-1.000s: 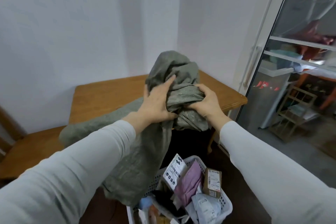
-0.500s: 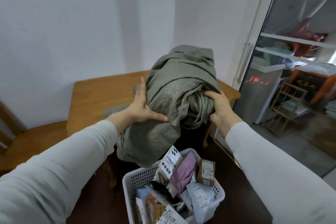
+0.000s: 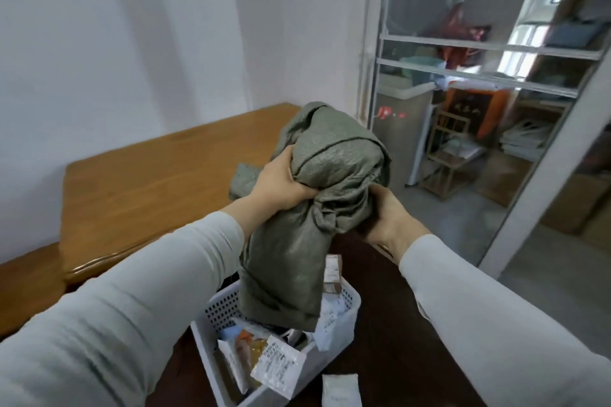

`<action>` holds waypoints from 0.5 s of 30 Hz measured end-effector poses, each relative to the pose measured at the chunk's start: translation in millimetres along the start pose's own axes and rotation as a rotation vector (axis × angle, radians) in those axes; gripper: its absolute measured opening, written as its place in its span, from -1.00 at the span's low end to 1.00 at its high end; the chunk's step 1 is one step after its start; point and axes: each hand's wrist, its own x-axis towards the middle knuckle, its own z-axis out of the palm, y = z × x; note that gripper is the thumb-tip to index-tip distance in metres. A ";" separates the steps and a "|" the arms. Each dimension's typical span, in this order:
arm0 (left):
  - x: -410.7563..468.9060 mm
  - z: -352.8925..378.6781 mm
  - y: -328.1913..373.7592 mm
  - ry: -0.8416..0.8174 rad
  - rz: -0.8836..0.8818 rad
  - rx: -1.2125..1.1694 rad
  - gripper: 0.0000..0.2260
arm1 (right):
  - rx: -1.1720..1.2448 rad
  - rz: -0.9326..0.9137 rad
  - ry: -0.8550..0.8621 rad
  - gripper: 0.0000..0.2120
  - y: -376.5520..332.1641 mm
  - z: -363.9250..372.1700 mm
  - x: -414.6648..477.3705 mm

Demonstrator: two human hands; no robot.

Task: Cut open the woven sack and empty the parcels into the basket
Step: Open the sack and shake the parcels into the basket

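The woven sack was grey-green, limp and crumpled, bunched into a thick roll on top, its loose end hanging over the white basket. I held it in the air beside the wooden table. My left hand gripped the roll with curled fingers; my right hand clutched the gathered folds from below, fingertips buried in cloth. The sack hid the basket's far side; the parcels that showed had labels too blurred to read.
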 end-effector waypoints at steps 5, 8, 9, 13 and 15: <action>-10.9 42.9 24.5 -0.126 0.180 0.513 -0.31 | -0.188 -0.340 0.054 -0.02 -28.1 -92.0 -26.0; -19.8 82.2 42.5 -0.176 0.302 0.572 -0.36 | -0.309 -0.285 -0.082 0.06 -30.2 -113.6 -61.1; -23.1 98.8 49.1 -0.183 0.387 0.534 -0.37 | -0.354 -0.308 -0.033 0.03 -26.7 -120.2 -68.3; -34.7 155.4 80.4 -0.188 0.549 0.270 -0.46 | -0.285 -0.467 0.323 -0.27 -15.7 -152.1 -92.0; -37.5 181.8 91.5 -0.283 0.539 0.192 -0.40 | -0.189 -0.508 0.479 -0.43 -12.5 -175.6 -105.1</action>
